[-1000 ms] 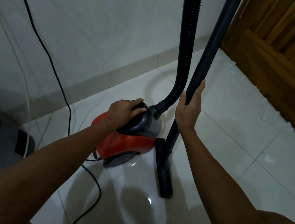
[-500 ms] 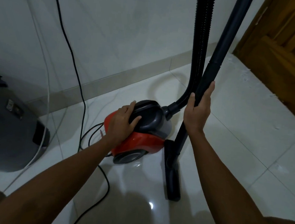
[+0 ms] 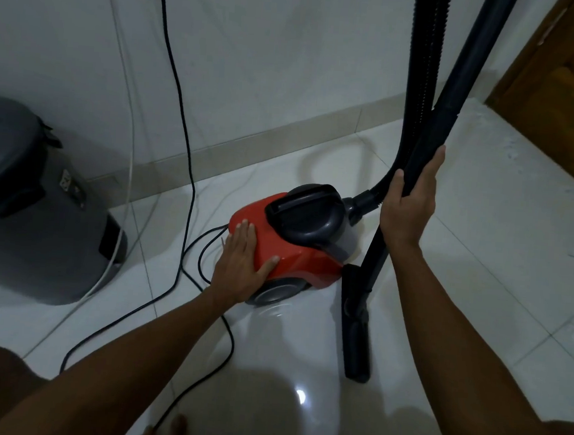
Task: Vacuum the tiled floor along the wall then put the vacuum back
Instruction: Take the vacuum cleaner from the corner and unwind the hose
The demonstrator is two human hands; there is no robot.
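A red canister vacuum (image 3: 296,256) with a dark grey handle on top sits on the white tiled floor (image 3: 481,267) near the wall. My left hand (image 3: 240,265) lies flat with spread fingers on the red rear of the body, gripping nothing. My right hand (image 3: 408,206) is closed around the black wand (image 3: 461,76), which stands nearly upright. The ribbed black hose (image 3: 423,56) rises beside the wand from the vacuum's front. The black floor head (image 3: 356,325) rests on the tiles to the right of the body.
A black power cord (image 3: 181,106) hangs down the wall and loops on the floor left of the vacuum. A grey bin-like appliance (image 3: 22,203) with a thin white cable stands at the left. A wooden door (image 3: 568,112) is at the right. My toes show at the bottom edge.
My left hand has slid off the dark handle back onto the red rear of the vacuum. The view has shifted, bringing the grey appliance further into sight. My right hand stays on the wand.
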